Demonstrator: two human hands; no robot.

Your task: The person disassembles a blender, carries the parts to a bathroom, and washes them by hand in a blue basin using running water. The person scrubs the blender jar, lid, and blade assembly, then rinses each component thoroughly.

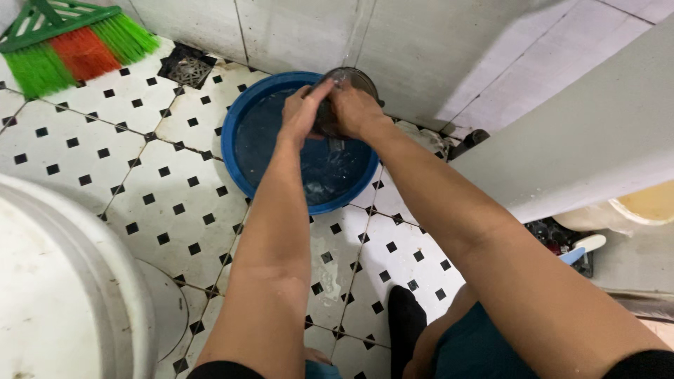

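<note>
My left hand (302, 112) and my right hand (357, 111) both grip a clear glass container (342, 85) held over a blue basin (235, 123) filled with water. A thin stream of water falls from above onto the container by the tiled wall. My fingers cover most of the glass, so its lower part is hidden. Both forearms stretch forward from the bottom of the view.
A green and red broom head (70, 45) lies at the top left. A floor drain grate (187, 69) sits beside the basin. A large white tub (67, 281) fills the lower left. A grey ledge (583, 133) runs along the right over the black-and-white tiled floor.
</note>
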